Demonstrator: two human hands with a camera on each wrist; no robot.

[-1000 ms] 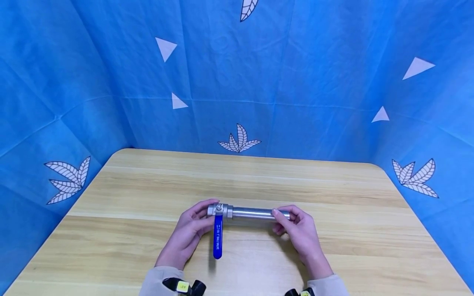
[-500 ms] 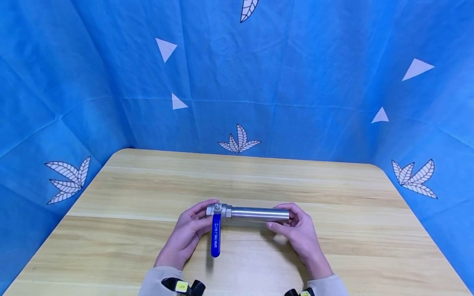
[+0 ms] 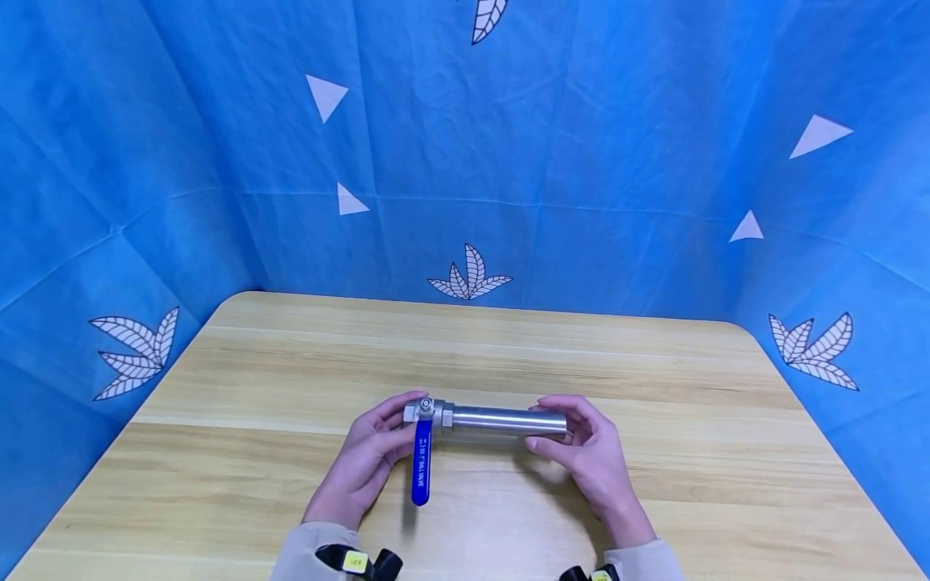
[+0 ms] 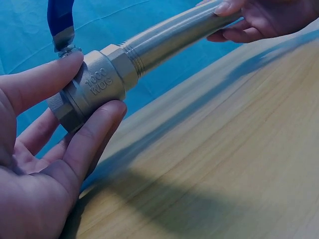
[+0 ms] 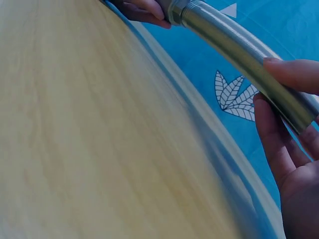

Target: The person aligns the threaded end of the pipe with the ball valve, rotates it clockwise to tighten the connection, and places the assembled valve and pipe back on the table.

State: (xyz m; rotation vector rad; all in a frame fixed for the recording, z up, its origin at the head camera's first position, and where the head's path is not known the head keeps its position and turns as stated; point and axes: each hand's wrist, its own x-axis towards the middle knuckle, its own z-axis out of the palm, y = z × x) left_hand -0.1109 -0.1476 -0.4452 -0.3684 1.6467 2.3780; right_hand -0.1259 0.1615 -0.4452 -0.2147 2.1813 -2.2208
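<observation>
A metal ball valve with a long blue lever handle is joined to a smooth steel pipe. My left hand grips the valve body, thumb near the lever's base and fingers around the hex end. Some pipe thread shows beside the valve in the left wrist view. Around the pipe's free right end, my right hand has its thumb on one side and curled fingers on the other. Valve and pipe are held level above the table, the lever pointing toward me.
Below the hands spreads a wood-grain table with rounded far corners. A blue curtain printed with white leaves and triangles encloses its back and sides. Straps with small black devices sit on both wrists.
The right thumb has slid from the top of the pipe to its near side, and the right fingers have shifted along the far side. The left hand keeps its grip; the lever has moved slightly left.
</observation>
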